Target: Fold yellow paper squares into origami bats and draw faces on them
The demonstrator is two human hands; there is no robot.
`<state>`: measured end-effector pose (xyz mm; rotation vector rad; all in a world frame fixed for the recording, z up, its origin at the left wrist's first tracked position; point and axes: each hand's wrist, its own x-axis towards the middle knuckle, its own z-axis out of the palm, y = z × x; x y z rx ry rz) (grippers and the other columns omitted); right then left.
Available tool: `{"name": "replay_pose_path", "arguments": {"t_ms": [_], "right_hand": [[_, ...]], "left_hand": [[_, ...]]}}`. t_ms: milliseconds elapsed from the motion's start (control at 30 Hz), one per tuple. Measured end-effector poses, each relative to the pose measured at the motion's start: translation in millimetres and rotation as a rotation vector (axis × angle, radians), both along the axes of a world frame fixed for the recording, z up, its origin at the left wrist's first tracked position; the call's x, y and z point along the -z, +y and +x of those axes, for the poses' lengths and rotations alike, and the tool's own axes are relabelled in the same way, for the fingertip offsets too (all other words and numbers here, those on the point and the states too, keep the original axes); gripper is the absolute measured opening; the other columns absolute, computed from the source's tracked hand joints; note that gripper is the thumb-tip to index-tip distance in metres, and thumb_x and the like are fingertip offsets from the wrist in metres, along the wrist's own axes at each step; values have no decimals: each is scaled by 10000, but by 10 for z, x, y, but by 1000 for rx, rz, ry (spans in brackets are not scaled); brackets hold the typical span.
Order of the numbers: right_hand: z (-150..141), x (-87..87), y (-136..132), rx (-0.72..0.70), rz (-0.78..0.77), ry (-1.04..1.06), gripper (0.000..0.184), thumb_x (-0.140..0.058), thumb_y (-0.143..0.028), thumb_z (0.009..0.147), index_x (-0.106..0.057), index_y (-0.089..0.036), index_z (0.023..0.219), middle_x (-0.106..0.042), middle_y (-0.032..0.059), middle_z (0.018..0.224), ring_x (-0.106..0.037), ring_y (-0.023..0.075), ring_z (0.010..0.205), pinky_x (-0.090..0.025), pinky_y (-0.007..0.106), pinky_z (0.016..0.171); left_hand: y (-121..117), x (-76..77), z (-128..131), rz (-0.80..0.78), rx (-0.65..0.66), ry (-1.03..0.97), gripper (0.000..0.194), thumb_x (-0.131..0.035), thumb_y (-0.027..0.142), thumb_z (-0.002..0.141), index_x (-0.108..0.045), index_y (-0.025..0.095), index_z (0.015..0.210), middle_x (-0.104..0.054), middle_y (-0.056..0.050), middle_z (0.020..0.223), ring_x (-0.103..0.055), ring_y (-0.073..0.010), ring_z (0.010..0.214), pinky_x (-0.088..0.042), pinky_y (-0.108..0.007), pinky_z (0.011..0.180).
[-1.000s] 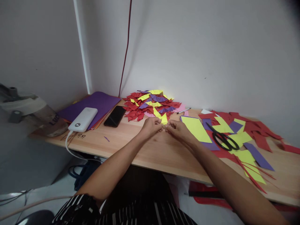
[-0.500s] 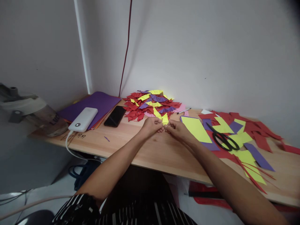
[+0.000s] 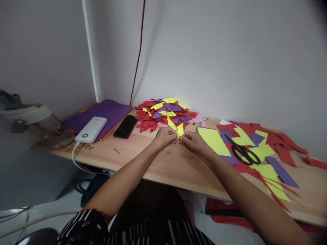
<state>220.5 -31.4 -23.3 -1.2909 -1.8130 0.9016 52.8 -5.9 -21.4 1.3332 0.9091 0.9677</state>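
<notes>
Between my two hands is a small folded piece of yellow paper [image 3: 180, 129], its upper part sticking up above my fingertips. My left hand [image 3: 166, 136] pinches its lower left side, and my right hand [image 3: 191, 139] pinches the right side. The fingertips nearly meet and hide the paper's lower edge. Just behind my hands lies a pile of folded red, yellow and purple paper pieces [image 3: 166, 114]. To the right of my right hand, a yellow sheet [image 3: 214, 140] rests on purple paper.
Black-handled scissors [image 3: 245, 153] lie among red, yellow and purple paper scraps [image 3: 283, 146] on the right. A pen [image 3: 200, 121] is near the wall. On the left are a phone [image 3: 125, 126], a white power bank [image 3: 91, 130] with cable, purple sheets [image 3: 112, 110] and a clear bottle [image 3: 55, 131].
Almost nothing differs. Both hands keep their pinch on the yellow paper in the same place, and the objects on the table stay put.
</notes>
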Motion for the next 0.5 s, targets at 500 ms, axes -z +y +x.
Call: {"name": "replay_pose_path", "arguments": {"t_ms": [500], "right_hand": [[11, 12, 18, 15, -12, -13, 208, -582, -352, 784, -585, -174, 675, -700, 52, 686, -602, 134, 584, -434, 240, 542]], "left_hand": [[8, 20, 4, -9, -9, -1, 116, -524, 9, 691, -568, 96, 628, -624, -8, 525, -554, -56, 430, -432, -154, 456]]}}
